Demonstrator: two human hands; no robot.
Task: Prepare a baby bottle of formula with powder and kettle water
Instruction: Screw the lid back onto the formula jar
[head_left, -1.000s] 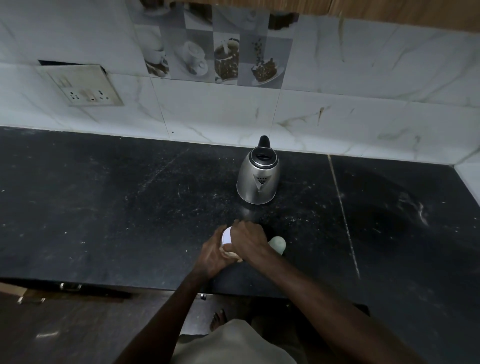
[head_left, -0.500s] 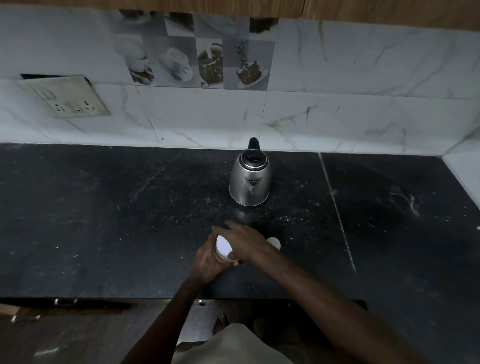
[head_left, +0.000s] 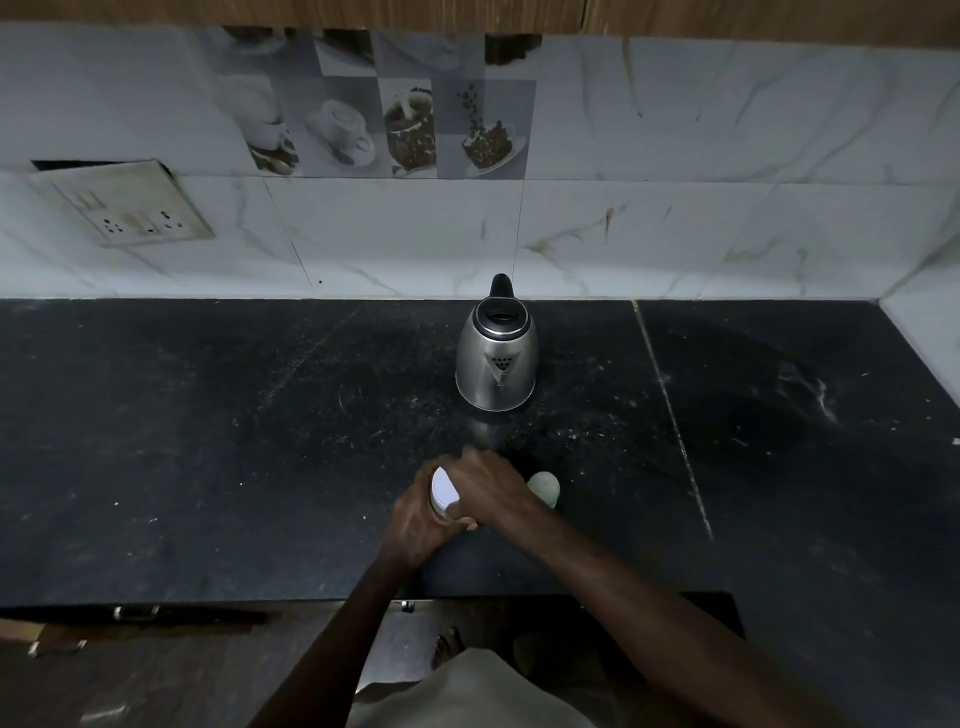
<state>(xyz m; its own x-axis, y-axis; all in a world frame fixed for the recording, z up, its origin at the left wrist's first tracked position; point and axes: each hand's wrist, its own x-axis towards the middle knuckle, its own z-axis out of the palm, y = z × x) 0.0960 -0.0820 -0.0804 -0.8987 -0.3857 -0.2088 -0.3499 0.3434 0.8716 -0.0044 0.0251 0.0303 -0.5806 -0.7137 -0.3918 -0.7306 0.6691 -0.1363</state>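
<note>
Powder container (head_left: 442, 488), white-lidded, stands near the tabletop's (head_left: 208, 467) front edge — left hand (head_left: 415, 525) wrapped round its side to steady it, right hand (head_left: 491, 488) clamped over the top, likely to twist it — kettle (head_left: 496, 358) behind.

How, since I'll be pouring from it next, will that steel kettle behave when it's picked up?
The kettle looks rigid metal with a wide base, so it probably won't tip on the counter. Its weight likely depends on water inside, which can't be seen. The polished body may be slippery; the black handle at the back seems the safer grip.
</note>
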